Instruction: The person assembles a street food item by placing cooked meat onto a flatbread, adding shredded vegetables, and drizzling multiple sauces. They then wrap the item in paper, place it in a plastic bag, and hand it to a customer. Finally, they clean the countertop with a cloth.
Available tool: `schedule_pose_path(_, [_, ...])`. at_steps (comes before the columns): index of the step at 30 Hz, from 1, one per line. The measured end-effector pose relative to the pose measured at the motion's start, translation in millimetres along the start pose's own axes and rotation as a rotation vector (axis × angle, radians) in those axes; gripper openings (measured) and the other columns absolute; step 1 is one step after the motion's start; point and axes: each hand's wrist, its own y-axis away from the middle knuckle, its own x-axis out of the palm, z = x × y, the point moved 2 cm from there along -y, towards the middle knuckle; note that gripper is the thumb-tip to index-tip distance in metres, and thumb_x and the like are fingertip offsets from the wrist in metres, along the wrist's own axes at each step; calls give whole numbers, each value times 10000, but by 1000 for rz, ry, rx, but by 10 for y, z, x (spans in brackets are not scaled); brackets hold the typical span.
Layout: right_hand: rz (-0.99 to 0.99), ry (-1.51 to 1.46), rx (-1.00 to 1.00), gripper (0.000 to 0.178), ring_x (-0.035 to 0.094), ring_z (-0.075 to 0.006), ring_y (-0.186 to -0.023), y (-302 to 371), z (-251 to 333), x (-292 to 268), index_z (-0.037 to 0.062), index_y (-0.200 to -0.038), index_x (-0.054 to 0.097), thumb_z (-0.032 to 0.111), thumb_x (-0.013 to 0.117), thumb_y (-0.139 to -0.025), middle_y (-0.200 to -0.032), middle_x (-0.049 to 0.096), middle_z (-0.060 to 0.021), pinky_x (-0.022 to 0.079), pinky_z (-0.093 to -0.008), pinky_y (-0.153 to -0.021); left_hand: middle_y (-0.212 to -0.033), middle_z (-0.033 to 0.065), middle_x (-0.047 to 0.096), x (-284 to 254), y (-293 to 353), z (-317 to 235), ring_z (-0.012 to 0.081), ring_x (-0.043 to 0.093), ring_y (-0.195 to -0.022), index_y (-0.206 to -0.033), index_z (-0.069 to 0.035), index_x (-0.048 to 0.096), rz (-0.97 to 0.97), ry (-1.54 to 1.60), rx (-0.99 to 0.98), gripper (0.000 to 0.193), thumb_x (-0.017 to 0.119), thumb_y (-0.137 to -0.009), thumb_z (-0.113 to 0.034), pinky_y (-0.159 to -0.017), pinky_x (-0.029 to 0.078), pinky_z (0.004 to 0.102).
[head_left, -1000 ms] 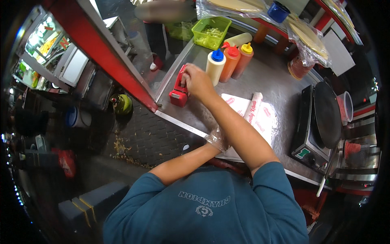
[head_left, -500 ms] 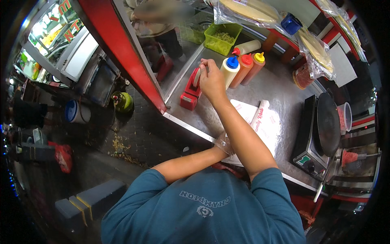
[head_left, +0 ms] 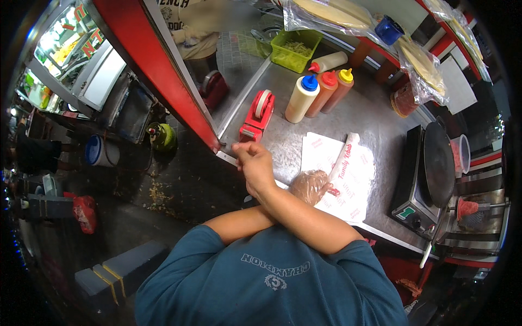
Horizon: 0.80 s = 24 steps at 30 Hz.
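Observation:
My arms are crossed, right over left. In a clear plastic glove, my left hand closes at the near end of a narrow roll wrapped in white printed paper. Under the roll lie white printed paper sheets. My bare right hand is left of it, over the counter's front edge, thumb and fingertips pinched together. What they pinch, if anything, is too small to make out. Just beyond that hand stands a red tape dispenser with a roll of tape on it.
Squeeze bottles stand behind the papers, one lying down, near a green basket of shredded vegetable. A black pan sits on a stove at right. Bagged flatbreads rest above. Someone stands behind the glass.
My right hand has come from the tape dispenser's far end toward me, past its near end. My left hand now shows at the paper roll; my right arm partly covered it before.

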Motion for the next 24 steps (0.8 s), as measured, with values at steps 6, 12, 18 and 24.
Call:
schedule_pose_path(6, [-50, 174, 126, 92, 604, -109, -625, -100, -225, -173, 14, -962, 701, 102, 703, -985, -776, 653, -36, 467, -266, -508, -929, 183, 709, 35, 9, 48, 395, 679, -852, -905, -31, 705, -87, 10, 76, 265, 642, -991, -274, -772, 546, 490])
schedule_pose_path(12, [-105, 335, 139, 86, 651, -165, -522, -264, -197, -290, 5, -944, 684, 76, 647, -977, -735, 653, -82, 462, -317, -414, -958, 195, 705, -26, 6, -25, 396, 668, -913, -925, -19, 698, -9, 48, -34, 287, 631, -1008, -286, -816, 540, 480])
schedule_pose_path(18, [43, 788, 99, 134, 688, -233, -541, -582, -60, -452, -11, -832, 683, 85, 636, -914, -724, 689, -160, 533, -390, -480, -1165, 153, 702, 115, 120, 149, 349, 660, -1083, -1130, -41, 702, 89, 195, -166, 326, 590, -1022, -326, -919, 528, 466])
schedule_pose_path(24, [604, 1166, -116, 205, 729, -365, -781, -698, 521, -917, 28, -871, 735, 228, 692, -858, -836, 744, -223, 569, -448, -724, -1268, 110, 681, 163, 62, 144, 282, 586, -1265, -1295, -27, 601, 51, -479, -98, 383, 531, -1019, -283, -1093, 450, 413])
